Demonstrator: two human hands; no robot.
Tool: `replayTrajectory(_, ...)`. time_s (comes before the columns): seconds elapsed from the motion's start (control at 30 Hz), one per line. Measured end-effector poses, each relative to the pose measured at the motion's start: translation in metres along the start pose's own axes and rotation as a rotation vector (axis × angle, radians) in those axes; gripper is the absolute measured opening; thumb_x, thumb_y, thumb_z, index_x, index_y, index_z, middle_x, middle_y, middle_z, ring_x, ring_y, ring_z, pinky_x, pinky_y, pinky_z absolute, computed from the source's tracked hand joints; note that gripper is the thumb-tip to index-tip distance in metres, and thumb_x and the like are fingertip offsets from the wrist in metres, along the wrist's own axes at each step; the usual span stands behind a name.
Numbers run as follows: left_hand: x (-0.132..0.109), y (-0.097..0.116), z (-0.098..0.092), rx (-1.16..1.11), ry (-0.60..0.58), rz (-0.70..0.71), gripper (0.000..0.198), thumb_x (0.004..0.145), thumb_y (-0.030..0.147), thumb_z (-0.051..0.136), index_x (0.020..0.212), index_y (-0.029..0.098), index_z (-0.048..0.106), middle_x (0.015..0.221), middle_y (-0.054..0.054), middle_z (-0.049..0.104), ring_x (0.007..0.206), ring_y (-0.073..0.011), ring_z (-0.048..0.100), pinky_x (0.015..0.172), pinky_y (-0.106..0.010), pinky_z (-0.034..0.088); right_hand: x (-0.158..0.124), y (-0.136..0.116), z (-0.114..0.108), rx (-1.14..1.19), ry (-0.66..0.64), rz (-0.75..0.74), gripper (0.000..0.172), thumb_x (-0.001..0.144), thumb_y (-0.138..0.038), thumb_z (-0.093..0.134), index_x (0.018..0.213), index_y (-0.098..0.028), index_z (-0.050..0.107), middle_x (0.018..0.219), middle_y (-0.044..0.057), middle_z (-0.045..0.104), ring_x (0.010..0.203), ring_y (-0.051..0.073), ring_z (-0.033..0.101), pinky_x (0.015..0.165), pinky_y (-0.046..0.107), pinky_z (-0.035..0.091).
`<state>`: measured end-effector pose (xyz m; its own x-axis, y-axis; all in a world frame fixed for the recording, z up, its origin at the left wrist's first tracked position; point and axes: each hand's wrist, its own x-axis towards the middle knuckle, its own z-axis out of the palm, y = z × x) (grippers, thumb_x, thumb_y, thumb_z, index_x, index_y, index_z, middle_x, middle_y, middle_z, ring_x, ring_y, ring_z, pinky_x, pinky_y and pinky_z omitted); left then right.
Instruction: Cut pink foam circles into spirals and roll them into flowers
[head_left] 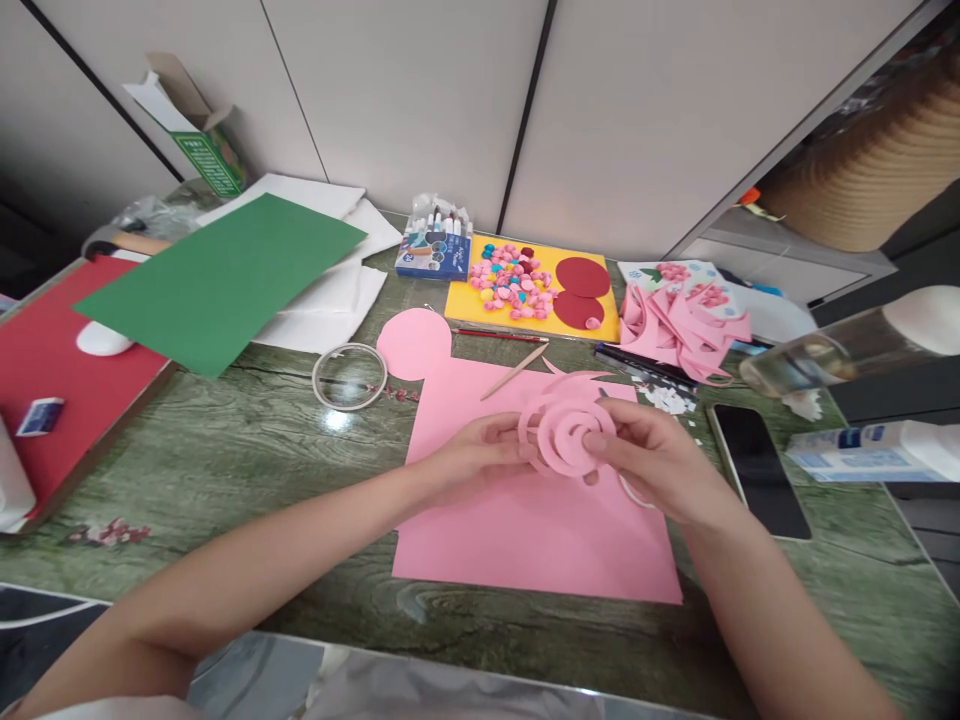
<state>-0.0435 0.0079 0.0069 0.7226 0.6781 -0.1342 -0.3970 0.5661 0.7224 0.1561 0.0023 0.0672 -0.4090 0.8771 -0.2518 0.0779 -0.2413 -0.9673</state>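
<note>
A pink paper spiral (568,440) is held up between my two hands, above a large sheet of pink paper (525,545). My left hand (480,452) grips its left edge, the fingers partly behind it. On the right side, my right hand (649,455) pinches the coil with the thumb on its face. Just beyond lie a wooden stick with a pointed end (514,371) and a dark red pencil (501,335). A round pink paper disc (415,343) overlaps the sheet's far left corner, next to a ring-shaped hoop (349,377).
Small pink, blue and yellow rolled pieces (514,283) and red discs (582,277) lie on yellow paper (459,302). Pink scraps (679,325) are heaped at right, near a phone (759,470) and bottle (847,345). Green card (225,275) and a marker box (433,250) are left.
</note>
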Motion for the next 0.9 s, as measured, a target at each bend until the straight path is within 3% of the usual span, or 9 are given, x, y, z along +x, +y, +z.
replayTrajectory(0.17,0.0,-0.005,-0.002,0.107,0.147,0.063,0.047,0.064,0.018,0.074,0.108,0.015,0.059,0.112,-0.012,0.063,0.103,-0.023,0.059,0.093,-0.038,0.042,0.008,0.007,0.004,-0.118,0.135,-0.019,0.025,0.073,-0.031,0.067,0.094,-0.018,0.061,0.08,0.003,0.063,0.068,0.013,0.059,0.059,0.024,0.051)
replayTrajectory(0.27,0.001,-0.009,-0.003,0.206,0.22,0.099,0.046,0.06,0.017,0.076,0.103,0.015,0.06,0.107,-0.01,0.065,0.1,-0.0219,0.06,0.091,-0.037,0.044,0.011,0.013,0.008,-0.046,0.203,-0.055,0.048,0.076,-0.031,0.064,0.119,-0.025,0.046,0.077,0.0,0.064,0.063,0.013,0.06,0.057,0.027,0.052)
replayTrajectory(0.33,0.0,-0.009,-0.002,0.251,0.258,0.11,0.038,0.062,0.018,0.074,0.098,0.014,0.061,0.102,-0.009,0.067,0.097,-0.0213,0.062,0.089,-0.036,0.045,0.01,0.013,0.011,-0.066,0.228,-0.079,0.052,0.078,-0.031,0.062,0.125,-0.028,0.04,0.077,-0.001,0.064,0.062,0.013,0.06,0.058,0.028,0.053)
replayTrajectory(0.47,0.0,-0.007,-0.002,0.27,0.328,0.111,0.027,0.067,0.021,0.071,0.091,0.013,0.063,0.096,-0.008,0.069,0.089,-0.02,0.064,0.083,-0.033,0.047,0.004,0.003,0.01,-0.213,0.151,-0.067,0.027,0.078,-0.031,0.061,0.103,-0.022,0.061,0.092,0.004,0.065,0.077,0.016,0.062,0.066,0.028,0.053)
replayTrajectory(0.57,0.0,-0.007,-0.006,0.249,0.383,0.106,0.028,0.07,0.024,0.068,0.095,0.014,0.063,0.095,-0.007,0.069,0.087,-0.0183,0.064,0.081,-0.031,0.047,-0.001,-0.004,0.005,-0.22,0.046,-0.016,0.038,0.073,-0.029,0.066,0.11,-0.023,0.058,0.111,0.006,0.061,0.09,0.018,0.063,0.075,0.029,0.053)
replayTrajectory(0.67,0.001,-0.008,-0.011,0.239,0.411,0.097,0.033,0.072,0.029,0.066,0.101,0.015,0.062,0.096,-0.007,0.069,0.087,-0.0181,0.064,0.081,-0.031,0.047,-0.005,-0.006,-0.001,-0.296,-0.044,0.056,0.051,0.073,-0.024,0.064,0.122,-0.027,0.049,0.119,0.006,0.057,0.09,0.018,0.065,0.073,0.029,0.054)
replayTrajectory(0.77,0.0,-0.009,-0.012,0.253,0.451,0.097,0.029,0.072,0.031,0.066,0.096,0.015,0.064,0.093,-0.007,0.07,0.089,-0.0186,0.064,0.082,-0.031,0.046,-0.005,-0.002,-0.004,-0.487,-0.02,0.028,0.041,0.076,-0.022,0.057,0.116,-0.027,0.054,0.11,0.004,0.063,0.086,0.017,0.066,0.072,0.028,0.052)
replayTrajectory(0.9,-0.002,-0.009,-0.009,0.299,0.463,0.089,0.026,0.073,0.033,0.065,0.092,0.015,0.066,0.1,-0.008,0.068,0.094,-0.0193,0.062,0.086,-0.031,0.044,-0.002,0.001,-0.001,-0.727,0.084,-0.02,0.02,0.082,-0.021,0.045,0.09,-0.022,0.063,0.075,-0.001,0.068,0.066,0.014,0.065,0.065,0.025,0.047)
